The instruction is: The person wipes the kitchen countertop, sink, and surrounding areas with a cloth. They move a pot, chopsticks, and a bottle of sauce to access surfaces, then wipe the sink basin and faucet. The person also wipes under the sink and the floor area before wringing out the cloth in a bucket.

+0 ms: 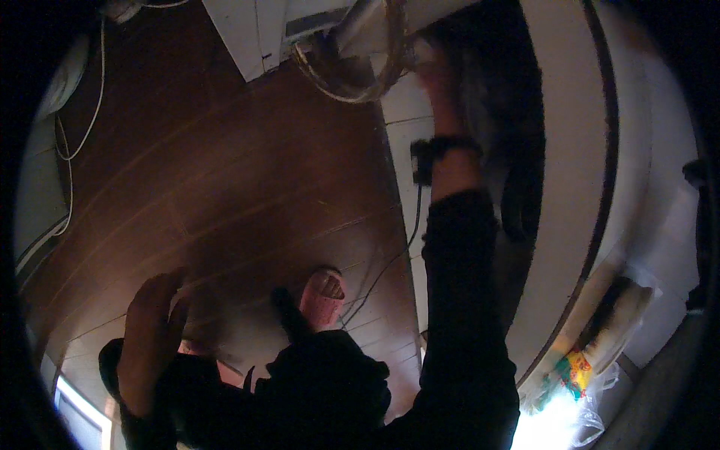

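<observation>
My right hand (436, 64) reaches far forward into a shadowed gap and is blurred. Its fingers meet the side of a round, pale-rimmed object (354, 100); its kind is unclear, and I cannot tell whether the hand grips it. A dark band with a small box-shaped device (422, 163) is on that wrist, with a thin cable (417, 216) running down from it. Low on the left, my left hand (152, 320) is bent upward, thumb apart from the fingers, with nothing seen in it.
Brown plank-patterned flooring (242, 169) spreads below, with a pink slipper (322, 298) on my foot. A white cabinet (242, 39) stands ahead. Along the right runs a pale curved counter edge (568, 169); plastic bags (585, 377) lie beyond. A white cord (101, 84) hangs at left.
</observation>
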Available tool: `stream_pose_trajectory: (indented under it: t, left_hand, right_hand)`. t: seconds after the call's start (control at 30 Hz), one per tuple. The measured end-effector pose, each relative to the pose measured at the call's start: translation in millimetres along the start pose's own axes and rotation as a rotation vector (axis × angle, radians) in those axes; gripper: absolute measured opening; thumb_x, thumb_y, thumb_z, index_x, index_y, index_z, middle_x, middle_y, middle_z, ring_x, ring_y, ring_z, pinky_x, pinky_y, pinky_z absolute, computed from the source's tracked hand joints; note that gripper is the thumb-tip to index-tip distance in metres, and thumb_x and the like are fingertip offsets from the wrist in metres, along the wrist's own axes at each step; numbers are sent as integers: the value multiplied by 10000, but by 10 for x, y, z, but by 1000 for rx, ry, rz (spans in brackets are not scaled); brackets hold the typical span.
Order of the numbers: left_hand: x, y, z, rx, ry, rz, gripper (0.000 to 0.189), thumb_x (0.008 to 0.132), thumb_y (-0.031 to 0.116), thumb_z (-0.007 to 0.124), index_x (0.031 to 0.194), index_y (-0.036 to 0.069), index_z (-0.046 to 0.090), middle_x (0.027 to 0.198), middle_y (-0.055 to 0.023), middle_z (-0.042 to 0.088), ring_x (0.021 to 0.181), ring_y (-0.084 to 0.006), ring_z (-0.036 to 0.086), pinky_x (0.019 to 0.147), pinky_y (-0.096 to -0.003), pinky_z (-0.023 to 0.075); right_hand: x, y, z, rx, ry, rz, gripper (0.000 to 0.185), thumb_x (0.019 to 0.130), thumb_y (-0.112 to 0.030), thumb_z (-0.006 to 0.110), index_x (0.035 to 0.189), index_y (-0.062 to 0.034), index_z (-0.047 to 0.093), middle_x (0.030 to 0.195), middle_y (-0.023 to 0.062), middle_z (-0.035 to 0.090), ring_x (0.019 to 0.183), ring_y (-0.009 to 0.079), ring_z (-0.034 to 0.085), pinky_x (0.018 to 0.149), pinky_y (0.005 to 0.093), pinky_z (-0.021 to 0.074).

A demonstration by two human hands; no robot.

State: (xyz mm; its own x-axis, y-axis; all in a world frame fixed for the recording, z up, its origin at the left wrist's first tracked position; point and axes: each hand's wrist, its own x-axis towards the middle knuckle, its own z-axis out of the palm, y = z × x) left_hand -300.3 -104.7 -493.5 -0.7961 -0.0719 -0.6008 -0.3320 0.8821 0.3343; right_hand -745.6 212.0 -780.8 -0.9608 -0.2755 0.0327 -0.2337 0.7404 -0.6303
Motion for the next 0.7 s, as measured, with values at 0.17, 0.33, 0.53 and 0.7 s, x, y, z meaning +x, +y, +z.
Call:
stream_pose_trajectory:
  t: [0.17, 0.33, 0.53, 0.7]
  left_hand:
    - [42, -85, -104, -72, -80, 8, 349, 869, 57, 597, 1217, 50, 573, 1142, -192, 621, 1021, -351, 616, 890, -405, 499]
    - [169, -234, 127, -82, -7, -2, 336, 893, 47, 576, 1229, 60, 574, 1137, -182, 630, 1010, -323, 629, 886, -395, 502]
    - [293, -23, 320, 194, -88, -115, 328, 928, 89, 567, 1255, 99, 580, 1156, -148, 646, 1004, -262, 650, 884, -361, 515]
    - [259, -28, 161, 448, -69, -225, 326, 943, 137, 567, 1267, 170, 590, 1145, -103, 667, 1005, -237, 663, 891, -350, 527]
  right_hand:
    - [-699, -409, -152, -268, 129, -142, 508, 642, -121, 740, 1137, -86, 629, 1103, 167, 629, 1025, 358, 581, 924, 479, 457]
    - [-2162, -410, 136, -335, 159, -183, 508, 635, -71, 734, 1130, -79, 617, 1206, 160, 571, 1169, 361, 490, 982, 474, 412]
    - [-4120, 910, -440, -514, 187, -127, 519, 788, -191, 703, 1271, -80, 551, 1290, 170, 529, 1158, 368, 504, 989, 476, 399]
    - [-5010, 1660, -1600, -739, 111, 633, 516, 843, -296, 664, 1288, -65, 542, 1308, 176, 534, 1137, 355, 532, 973, 449, 419]
